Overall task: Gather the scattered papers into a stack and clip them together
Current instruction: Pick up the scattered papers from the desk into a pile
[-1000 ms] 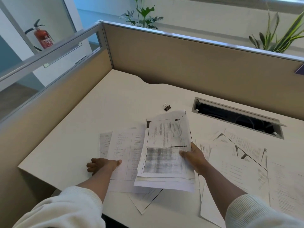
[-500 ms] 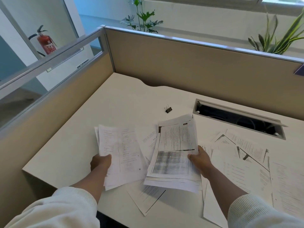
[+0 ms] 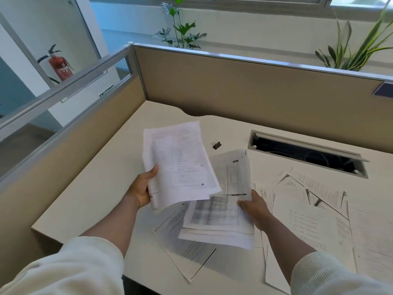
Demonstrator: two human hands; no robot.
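My left hand (image 3: pixel 143 189) grips a few printed sheets (image 3: pixel 178 162) by their left edge and holds them raised above the desk, tilted toward the right. My right hand (image 3: pixel 254 210) holds a thicker stack of papers (image 3: pixel 219 218) by its right edge, low over the desk. The raised sheets overlap the upper left part of that stack. More loose papers (image 3: pixel 314 211) lie scattered on the right side of the desk, and one sheet (image 3: pixel 187 252) lies under the stack near the front edge. A black binder clip (image 3: pixel 216 144) sits on the desk beyond the papers.
The white desk (image 3: pixel 102 188) is enclosed by tan partition walls (image 3: pixel 244 90) at the back and left. An open cable slot (image 3: pixel 306 153) lies at the back right. Plants stand behind the partition, and a fire extinguisher (image 3: pixel 60 66) shows through the glass on the left.
My left hand picked up the sheets from the left of the desk, lifted them and swung them right over the stack in my right hand. The right hand barely moved.
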